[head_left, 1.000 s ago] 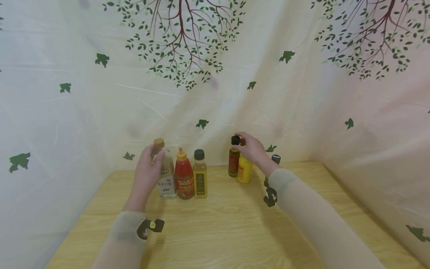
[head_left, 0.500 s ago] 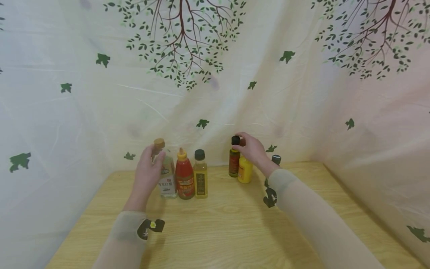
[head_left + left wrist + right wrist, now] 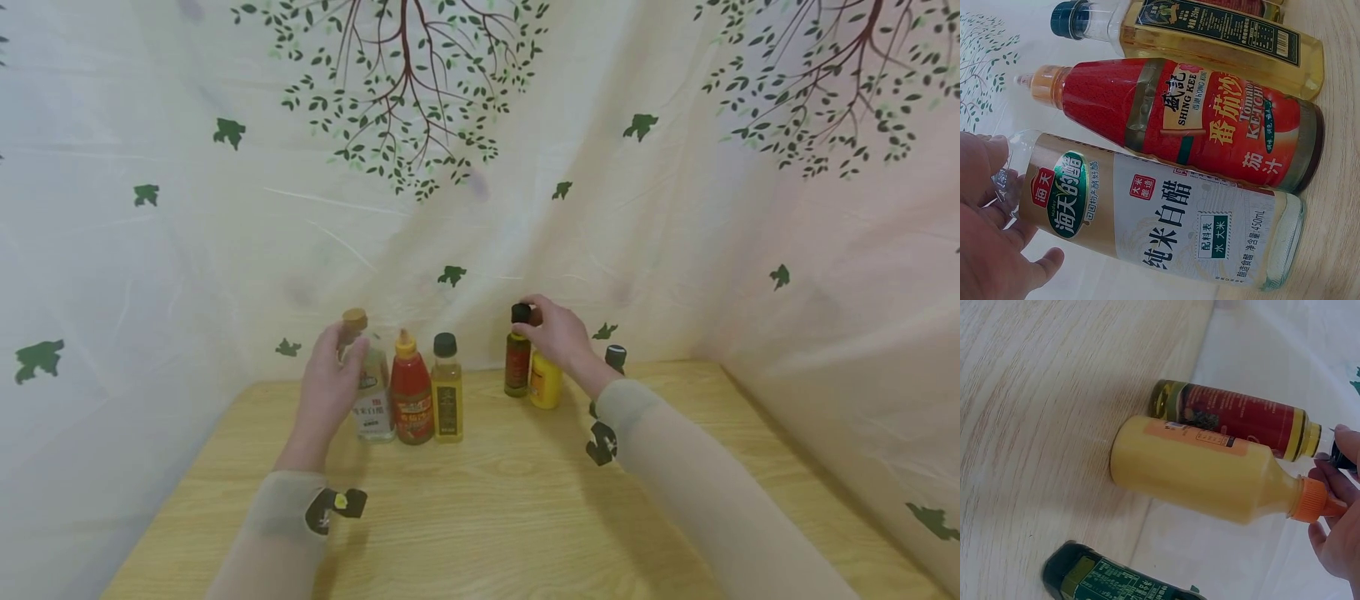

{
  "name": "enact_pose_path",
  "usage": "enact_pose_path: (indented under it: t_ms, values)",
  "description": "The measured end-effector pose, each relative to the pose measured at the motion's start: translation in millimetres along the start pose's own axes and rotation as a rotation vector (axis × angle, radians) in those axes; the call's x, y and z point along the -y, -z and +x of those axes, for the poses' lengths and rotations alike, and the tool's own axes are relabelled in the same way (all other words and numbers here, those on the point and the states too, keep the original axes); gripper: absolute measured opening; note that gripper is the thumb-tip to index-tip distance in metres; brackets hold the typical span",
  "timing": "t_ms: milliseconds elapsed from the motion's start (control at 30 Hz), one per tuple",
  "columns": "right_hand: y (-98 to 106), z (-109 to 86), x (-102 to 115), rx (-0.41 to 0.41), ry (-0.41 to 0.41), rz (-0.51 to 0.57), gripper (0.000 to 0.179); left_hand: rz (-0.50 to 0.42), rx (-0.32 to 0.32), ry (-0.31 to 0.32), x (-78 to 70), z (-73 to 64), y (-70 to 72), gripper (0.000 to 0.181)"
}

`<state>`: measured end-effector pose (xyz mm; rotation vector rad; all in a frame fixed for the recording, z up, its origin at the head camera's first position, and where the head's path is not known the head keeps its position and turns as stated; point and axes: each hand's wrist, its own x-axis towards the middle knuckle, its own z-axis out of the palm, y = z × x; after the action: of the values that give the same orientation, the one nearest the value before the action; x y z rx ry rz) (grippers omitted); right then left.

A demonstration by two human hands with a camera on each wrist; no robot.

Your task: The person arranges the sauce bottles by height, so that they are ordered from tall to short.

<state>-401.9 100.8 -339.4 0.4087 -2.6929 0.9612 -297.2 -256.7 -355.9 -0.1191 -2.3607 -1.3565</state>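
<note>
My left hand [image 3: 327, 379] grips the neck of a clear vinegar bottle [image 3: 1166, 212] with a gold cap and a white label. Right beside that bottle stands a red ketchup bottle [image 3: 412, 400], then a pale yellow oil bottle [image 3: 447, 400] with a dark green cap. Farther right, my right hand [image 3: 558, 333] pinches the black cap of a slim oil bottle [image 3: 1241, 419] with a red label, which stands upright. Just under that hand is a yellow squeeze bottle [image 3: 1197, 469] with an orange cap, close against the slim bottle in the right wrist view.
A dark green bottle [image 3: 1110, 575] stands to the right, partly hidden by the right sleeve in the head view. All the bottles are near the back edge of the wooden table [image 3: 465, 517]. A pale curtain [image 3: 465, 225] with printed leaves hangs behind and at both sides.
My right hand has shifted slightly left with the red-labelled oil bottle, widening its offset from the yellow squeeze bottle. The left hand and its vinegar bottle have stayed in place.
</note>
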Motion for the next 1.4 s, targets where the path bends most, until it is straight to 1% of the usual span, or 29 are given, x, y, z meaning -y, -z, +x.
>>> enact_pose_path:
  t_ms: [167, 333, 533, 833, 1133, 1233, 1400]
  values:
    - [4, -1.2, 5, -0.047, 0.026, 0.008, 0.055, -0.006, -0.001, 0.003, -0.3, 0.7, 1.0, 0.06]
    - [9, -4.3, 12, -0.071, 0.032, 0.007, 0.055, -0.014, 0.008, 0.015, -1.0, -0.1, 1.5, 0.062]
    - [12, -10.8, 23, -0.089, 0.044, 0.006, 0.053, -0.007, 0.003, -0.001, 0.4, -0.5, 1.0, 0.063]
    - [10, -22.5, 36, -0.09, 0.064, 0.043, 0.048, -0.009, -0.006, -0.013, 3.6, 0.8, -1.0, 0.062]
    - [4, -34.1, 46, -0.052, 0.065, 0.085, 0.047, 0.0, 0.004, -0.006, 2.7, 1.2, -0.5, 0.064]
    - [1, -37.8, 48, -0.046, 0.079, 0.084, 0.047, 0.002, 0.001, -0.003, 2.6, 1.3, -0.7, 0.063]
    - [-4, -42.9, 51, -0.035, 0.122, 0.047, 0.045, -0.001, -0.002, -0.004, 2.1, 0.4, -0.7, 0.062]
